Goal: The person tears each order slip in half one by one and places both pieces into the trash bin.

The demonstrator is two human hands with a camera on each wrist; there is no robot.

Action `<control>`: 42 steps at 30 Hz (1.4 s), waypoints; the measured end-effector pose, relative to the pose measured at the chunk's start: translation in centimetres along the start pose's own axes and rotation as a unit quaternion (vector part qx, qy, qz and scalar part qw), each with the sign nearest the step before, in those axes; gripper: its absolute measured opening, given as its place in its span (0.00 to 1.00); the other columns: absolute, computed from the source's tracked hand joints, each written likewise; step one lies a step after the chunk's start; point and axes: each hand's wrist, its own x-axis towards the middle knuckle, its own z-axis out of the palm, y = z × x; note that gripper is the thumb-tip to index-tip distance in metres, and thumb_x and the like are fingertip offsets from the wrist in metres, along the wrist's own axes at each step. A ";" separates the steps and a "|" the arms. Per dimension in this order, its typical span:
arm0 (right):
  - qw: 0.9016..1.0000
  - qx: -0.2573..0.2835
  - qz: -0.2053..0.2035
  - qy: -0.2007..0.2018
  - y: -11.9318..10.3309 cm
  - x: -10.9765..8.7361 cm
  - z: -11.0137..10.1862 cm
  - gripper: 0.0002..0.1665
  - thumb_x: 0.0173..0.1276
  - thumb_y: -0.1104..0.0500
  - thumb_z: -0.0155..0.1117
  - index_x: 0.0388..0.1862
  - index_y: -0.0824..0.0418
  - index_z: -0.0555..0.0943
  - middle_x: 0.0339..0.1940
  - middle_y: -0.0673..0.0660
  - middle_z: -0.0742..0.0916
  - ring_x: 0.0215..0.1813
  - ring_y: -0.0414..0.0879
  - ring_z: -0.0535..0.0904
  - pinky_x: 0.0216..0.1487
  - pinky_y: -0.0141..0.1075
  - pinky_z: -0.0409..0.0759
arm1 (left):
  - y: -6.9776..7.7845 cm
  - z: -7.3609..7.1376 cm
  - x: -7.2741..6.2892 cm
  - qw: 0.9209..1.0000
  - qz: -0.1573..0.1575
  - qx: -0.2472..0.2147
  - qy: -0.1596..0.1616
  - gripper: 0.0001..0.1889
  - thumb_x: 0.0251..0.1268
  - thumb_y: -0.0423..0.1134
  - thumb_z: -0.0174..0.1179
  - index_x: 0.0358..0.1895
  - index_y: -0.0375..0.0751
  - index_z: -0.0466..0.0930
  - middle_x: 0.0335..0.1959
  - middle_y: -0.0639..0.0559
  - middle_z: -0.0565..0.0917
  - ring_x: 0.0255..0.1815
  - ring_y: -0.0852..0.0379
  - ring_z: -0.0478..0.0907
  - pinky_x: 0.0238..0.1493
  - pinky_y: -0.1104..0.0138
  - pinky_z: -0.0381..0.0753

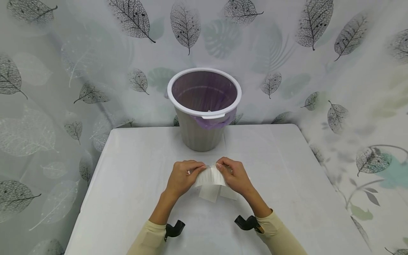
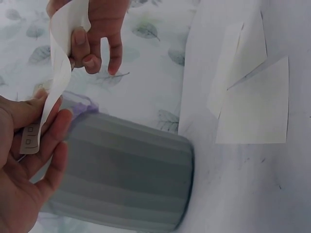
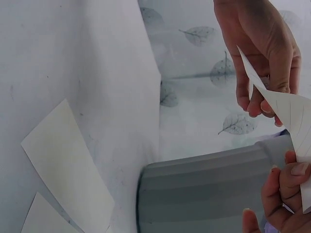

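Observation:
Between both hands, just above the table, is a pale sheet of paper (image 1: 210, 175) printed with thin lines. My left hand (image 1: 182, 177) pinches its left side between thumb and fingers. The right hand (image 1: 236, 177) pinches the opposite side. The left wrist view shows the sheet (image 2: 59, 63) bent into a curve, with small printed boxes near its lower end. In the right wrist view my right hand (image 3: 285, 201) is low at the edge and the left hand (image 3: 265, 53) is above. Blank paper pieces (image 1: 208, 193) lie on the table under the hands.
A grey trash bin (image 1: 202, 136) with a white rim and a purple liner (image 1: 216, 122) stands at the table's back, beyond the hands. The white table (image 1: 134, 184) meets leaf-printed curtains (image 1: 271, 67) behind and at both sides. Black wrist mounts (image 1: 174, 228) sit at the cuffs.

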 end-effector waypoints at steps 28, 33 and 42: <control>0.999 -0.020 0.001 0.026 -0.4 0.2 -0.4 0.08 0.78 0.63 0.63 0.37 0.57 0.86 0.36 0.48 0.89 0.36 0.44 0.81 0.41 0.43 0.79 | 0.2 -0.4 0.1 0.999 0.024 0.029 0.036 0.05 0.60 0.29 0.75 0.39 0.37 0.93 0.35 0.52 0.91 0.26 0.60 0.82 0.28 0.67 0.80; 0.999 -0.022 0.002 0.027 -0.3 0.2 -0.3 0.08 0.78 0.62 0.63 0.37 0.57 0.86 0.36 0.48 0.89 0.36 0.44 0.81 0.41 0.43 0.79 | 0.2 -0.3 0.1 0.999 0.024 0.015 0.035 0.05 0.60 0.27 0.74 0.39 0.37 0.93 0.35 0.51 0.91 0.25 0.60 0.81 0.27 0.69 0.79; 0.999 -0.026 0.001 0.030 -0.3 0.1 -0.5 0.08 0.78 0.62 0.63 0.37 0.58 0.86 0.36 0.48 0.89 0.35 0.44 0.81 0.39 0.42 0.79 | 0.1 -0.5 0.1 1.000 0.014 0.001 0.026 0.04 0.63 0.28 0.73 0.39 0.37 0.93 0.35 0.51 0.91 0.26 0.62 0.81 0.27 0.71 0.79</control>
